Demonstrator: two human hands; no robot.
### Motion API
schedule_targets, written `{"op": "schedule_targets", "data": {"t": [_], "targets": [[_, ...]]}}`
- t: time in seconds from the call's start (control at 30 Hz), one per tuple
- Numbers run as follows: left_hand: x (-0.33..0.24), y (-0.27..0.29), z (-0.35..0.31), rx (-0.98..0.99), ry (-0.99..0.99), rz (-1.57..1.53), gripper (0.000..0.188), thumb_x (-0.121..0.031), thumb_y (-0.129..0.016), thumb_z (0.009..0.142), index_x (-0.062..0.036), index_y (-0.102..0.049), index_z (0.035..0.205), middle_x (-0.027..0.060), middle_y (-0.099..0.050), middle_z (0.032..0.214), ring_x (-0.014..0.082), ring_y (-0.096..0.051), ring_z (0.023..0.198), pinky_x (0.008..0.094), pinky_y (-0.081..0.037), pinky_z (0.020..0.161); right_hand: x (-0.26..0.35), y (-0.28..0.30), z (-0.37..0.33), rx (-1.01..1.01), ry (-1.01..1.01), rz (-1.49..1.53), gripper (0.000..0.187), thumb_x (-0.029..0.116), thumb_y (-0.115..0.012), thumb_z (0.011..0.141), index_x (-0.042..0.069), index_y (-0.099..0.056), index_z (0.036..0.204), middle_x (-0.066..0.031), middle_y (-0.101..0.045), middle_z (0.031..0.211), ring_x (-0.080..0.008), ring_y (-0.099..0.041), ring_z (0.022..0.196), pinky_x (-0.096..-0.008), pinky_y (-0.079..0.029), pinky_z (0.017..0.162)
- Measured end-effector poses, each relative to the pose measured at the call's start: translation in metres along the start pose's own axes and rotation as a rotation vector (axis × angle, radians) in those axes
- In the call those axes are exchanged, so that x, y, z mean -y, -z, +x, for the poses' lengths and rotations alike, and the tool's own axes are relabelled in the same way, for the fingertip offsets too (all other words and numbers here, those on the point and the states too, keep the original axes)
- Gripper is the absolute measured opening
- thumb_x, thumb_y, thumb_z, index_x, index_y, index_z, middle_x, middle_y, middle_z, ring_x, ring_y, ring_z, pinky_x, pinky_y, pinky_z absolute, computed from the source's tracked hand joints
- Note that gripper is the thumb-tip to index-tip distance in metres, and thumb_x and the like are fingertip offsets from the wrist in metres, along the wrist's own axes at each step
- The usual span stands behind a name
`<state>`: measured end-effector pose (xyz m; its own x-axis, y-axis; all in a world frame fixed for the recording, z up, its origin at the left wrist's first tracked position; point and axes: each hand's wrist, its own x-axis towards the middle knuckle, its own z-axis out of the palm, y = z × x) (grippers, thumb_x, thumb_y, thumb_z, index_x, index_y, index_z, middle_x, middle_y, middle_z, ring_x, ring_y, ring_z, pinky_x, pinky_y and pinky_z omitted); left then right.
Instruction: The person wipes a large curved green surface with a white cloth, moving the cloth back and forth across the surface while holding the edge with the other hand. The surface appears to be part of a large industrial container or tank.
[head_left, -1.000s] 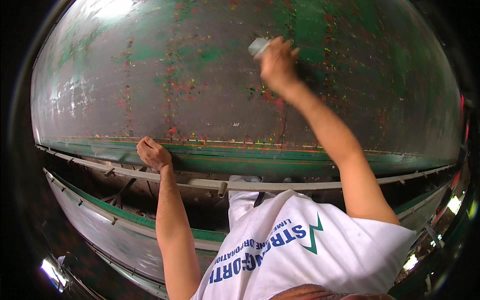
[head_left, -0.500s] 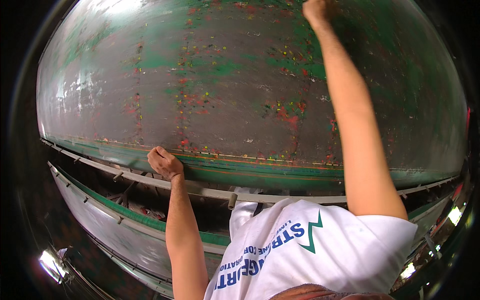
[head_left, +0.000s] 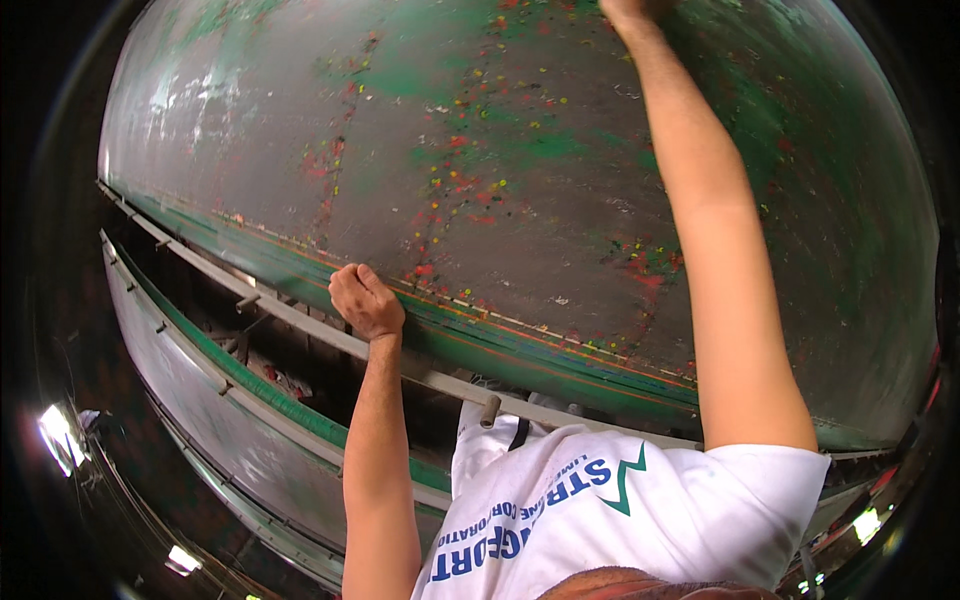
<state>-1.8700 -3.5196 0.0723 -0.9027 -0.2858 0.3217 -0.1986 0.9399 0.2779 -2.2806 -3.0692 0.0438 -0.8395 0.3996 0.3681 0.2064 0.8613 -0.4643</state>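
A long, dark table surface [head_left: 560,150], stained with green, red and yellow specks, stretches out in front of me. Coloured lines run along its green near border [head_left: 520,350]. My left hand [head_left: 368,301] rests at that border with its fingers curled in. Whatever may be inside the curled fingers is hidden. My right arm reaches far across the table, and my right hand [head_left: 634,10] is at the top rim of the picture. It is partly cut off and blurred, so its fingers do not show.
A pale metal rail [head_left: 320,332] with short pegs runs along the table's near side, close to my body. Past a dark gap lies a second long table [head_left: 190,325] with a green edge. A bright light [head_left: 62,440] shows at the lower left.
The view has turned, so the table edge now slopes down to the right. My left hand stays curled at the border, and my right arm remains stretched across the table.
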Motion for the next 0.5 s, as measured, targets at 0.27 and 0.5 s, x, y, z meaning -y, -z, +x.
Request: {"op": "schedule_targets", "data": {"t": [0.27, 0.5], "targets": [[-0.006, 0.005, 0.002, 0.024, 0.049, -0.016, 0.026, -0.030, -0.053, 0.108, -0.0068, -0.059, 0.097, 0.0111, -0.056, 0.094, 0.0341, -0.055, 0.092, 0.0493, -0.042, 0.084, 0.177, 0.005, -0.275, 0.344, 1.196, 0.161, 0.029, 0.011, -0.053, 0.097, 0.005, -0.065, 0.122, -0.0120, -0.061, 0.109, -0.0321, -0.058, 0.101, -0.0596, -0.047, 0.084], [-0.002, 0.006, 0.003, 0.025, 0.045, -0.070, 0.022, -0.029, -0.055, 0.106, -0.0096, -0.061, 0.097, 0.0115, -0.058, 0.097, 0.0361, -0.056, 0.095, 0.0501, -0.042, 0.085, 0.110, 0.022, -0.109, 0.512, 0.842, -0.206, 0.034, 0.017, -0.053, 0.098, 0.000, -0.068, 0.122, -0.0256, -0.064, 0.129, -0.0438, -0.061, 0.113, -0.0602, -0.048, 0.092]]}}
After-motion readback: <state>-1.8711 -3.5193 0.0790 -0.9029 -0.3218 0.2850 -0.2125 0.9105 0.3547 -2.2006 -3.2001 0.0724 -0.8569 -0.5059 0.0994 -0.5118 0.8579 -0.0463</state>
